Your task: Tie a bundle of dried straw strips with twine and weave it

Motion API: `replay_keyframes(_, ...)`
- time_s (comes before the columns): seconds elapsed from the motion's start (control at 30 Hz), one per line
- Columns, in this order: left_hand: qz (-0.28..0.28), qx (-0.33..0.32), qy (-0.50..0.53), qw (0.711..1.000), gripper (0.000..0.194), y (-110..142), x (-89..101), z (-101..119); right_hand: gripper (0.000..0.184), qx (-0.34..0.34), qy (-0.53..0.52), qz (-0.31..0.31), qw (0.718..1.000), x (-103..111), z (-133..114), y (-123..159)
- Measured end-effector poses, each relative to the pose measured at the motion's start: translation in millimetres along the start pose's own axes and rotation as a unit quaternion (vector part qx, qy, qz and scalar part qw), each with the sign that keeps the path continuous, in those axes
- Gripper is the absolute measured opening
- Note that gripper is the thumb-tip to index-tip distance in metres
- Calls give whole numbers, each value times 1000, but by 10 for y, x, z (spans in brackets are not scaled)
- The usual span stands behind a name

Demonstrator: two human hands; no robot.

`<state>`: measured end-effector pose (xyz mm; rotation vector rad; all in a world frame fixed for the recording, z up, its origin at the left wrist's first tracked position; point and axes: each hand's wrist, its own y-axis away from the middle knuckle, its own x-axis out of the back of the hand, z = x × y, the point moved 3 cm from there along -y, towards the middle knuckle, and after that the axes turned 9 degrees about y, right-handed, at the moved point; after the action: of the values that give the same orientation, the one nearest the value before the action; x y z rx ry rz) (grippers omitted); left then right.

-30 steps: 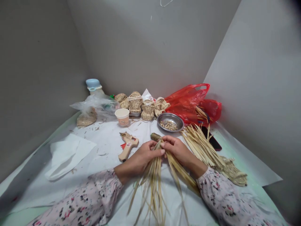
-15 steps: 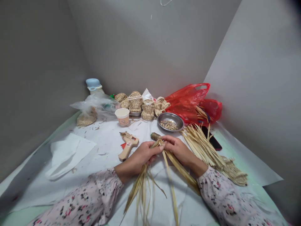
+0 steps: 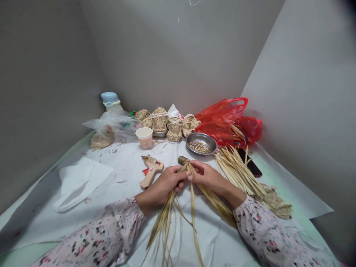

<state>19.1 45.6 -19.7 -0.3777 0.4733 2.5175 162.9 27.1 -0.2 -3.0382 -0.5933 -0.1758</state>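
Note:
Between my hands is a bundle of dry, straw-coloured leaf strips point(image 3: 164, 218), gathered at its far end around a short greenish-brown stub point(image 3: 183, 160). My left hand point(image 3: 172, 181) is closed on the left part of the strips, thumb over them. My right hand point(image 3: 204, 175) pinches strips on the right side, close to the left fingertips. One long strip point(image 3: 194, 222) hangs down the middle towards me, and a thicker group point(image 3: 218, 203) runs under my right wrist. Left of my hands lies a beige glue gun point(image 3: 151, 171).
Beyond my hands stand a paper cup point(image 3: 144, 137), a metal bowl point(image 3: 201, 138) with small scraps, woven straw pieces point(image 3: 175, 129) and a red plastic bag point(image 3: 219, 120). To the right lie more strips point(image 3: 241, 168) and a phone point(image 3: 252, 167); to the left, white paper point(image 3: 80, 181).
The middle strip's lower end has swung left. My fingertips have shifted slightly left and closer together on the bundle; both hands keep hold of it.

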Motion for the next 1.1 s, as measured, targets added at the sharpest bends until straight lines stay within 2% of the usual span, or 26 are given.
replay_keyframes(0.1, 6, -10, -4, 1000, 20, -13, 16, -12, 37, -4, -10, -12, 1000, -14, -12, 0)
replay_keyframes(0.23, 11, -13, -10, 1000, 22, -19, 23, -25, 36, -34, -13, 13, 999, 16, 32, -1)
replay_keyframes(0.43, 24, -14, -28, 999, 23, -16, 29, -27, 34, -39, -19, 30, 999, 45, 119, -21)
replay_keyframes(0.63, 23, -8, -26, 999, 20, -16, 31, -30, 31, -52, 15, 59, 997, 29, 80, -24)
replay_keyframes(1.1, 19, -14, -49, 999, 19, -16, 17, -29, 30, -65, -17, 41, 997, -1, 73, -22)
